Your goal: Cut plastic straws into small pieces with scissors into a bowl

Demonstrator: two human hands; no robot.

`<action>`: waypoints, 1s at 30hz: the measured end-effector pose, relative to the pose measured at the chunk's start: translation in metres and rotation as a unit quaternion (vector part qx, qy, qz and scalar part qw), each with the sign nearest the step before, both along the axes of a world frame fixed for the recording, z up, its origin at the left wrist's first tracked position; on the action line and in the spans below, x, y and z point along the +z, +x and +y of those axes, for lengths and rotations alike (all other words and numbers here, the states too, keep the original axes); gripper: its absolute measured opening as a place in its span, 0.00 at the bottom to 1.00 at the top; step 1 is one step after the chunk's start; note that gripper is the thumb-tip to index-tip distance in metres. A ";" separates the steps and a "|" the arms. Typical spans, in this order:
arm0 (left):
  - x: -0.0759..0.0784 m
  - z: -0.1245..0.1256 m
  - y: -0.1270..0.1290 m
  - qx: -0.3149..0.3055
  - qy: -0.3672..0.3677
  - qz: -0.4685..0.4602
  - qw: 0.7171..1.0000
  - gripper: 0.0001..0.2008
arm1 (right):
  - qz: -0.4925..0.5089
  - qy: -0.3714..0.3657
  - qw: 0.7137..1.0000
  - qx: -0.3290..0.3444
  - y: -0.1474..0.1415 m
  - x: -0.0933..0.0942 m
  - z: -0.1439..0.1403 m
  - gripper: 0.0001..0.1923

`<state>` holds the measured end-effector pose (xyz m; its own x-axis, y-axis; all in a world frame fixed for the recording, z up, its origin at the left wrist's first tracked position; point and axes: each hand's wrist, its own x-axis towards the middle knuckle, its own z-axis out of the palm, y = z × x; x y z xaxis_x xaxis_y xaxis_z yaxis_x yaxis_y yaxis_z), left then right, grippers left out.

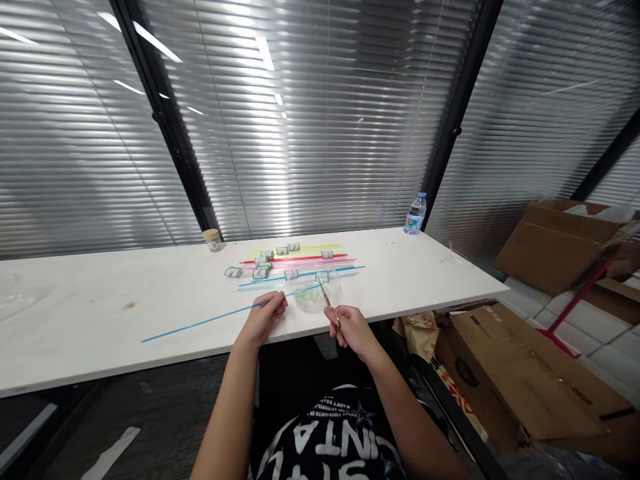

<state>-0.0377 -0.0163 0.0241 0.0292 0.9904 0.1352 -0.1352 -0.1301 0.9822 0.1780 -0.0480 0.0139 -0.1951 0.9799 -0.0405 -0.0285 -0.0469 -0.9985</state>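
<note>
My left hand (270, 312) pinches a long, thin blue stick (200, 323), perhaps a straw, that slants across the table's front part. Its right end reaches over a clear plastic bowl (309, 303) with something pale green inside. In my right hand (347, 323) is a pair of scissors (326, 300), blades pointing up and away, close to the blue stick's right end. Whether the blades touch the stick I cannot tell. Behind the bowl lie blue sticks (350, 268), red sticks (305, 258), and pink and yellow ones, with several small green-and-white wrapped rolls (261, 273) among them.
The white table (175, 287) runs along windows with blinds. A jar with a tan lid (213, 239) and a water bottle (415, 215) stand at the back. Clear plastic (15, 293) lies at the far left. Cardboard boxes (530, 373) sit on the floor at the right.
</note>
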 end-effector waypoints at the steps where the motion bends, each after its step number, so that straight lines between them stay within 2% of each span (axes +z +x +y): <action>1: 0.000 0.000 0.000 -0.001 -0.002 0.006 1.000 0.21 | 0.001 0.001 1.000 0.002 0.000 0.000 0.000 0.26; 30: -0.008 0.006 -0.004 -0.011 -0.009 0.011 1.000 0.22 | 0.001 -0.005 1.000 0.005 0.001 -0.005 0.001 0.26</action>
<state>-0.0413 -0.0104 0.0164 0.0530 0.9917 0.1168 -0.1154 -0.1101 0.9872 0.1786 -0.0468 0.0086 -0.2043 0.9777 -0.0491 -0.0308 -0.0565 -0.9979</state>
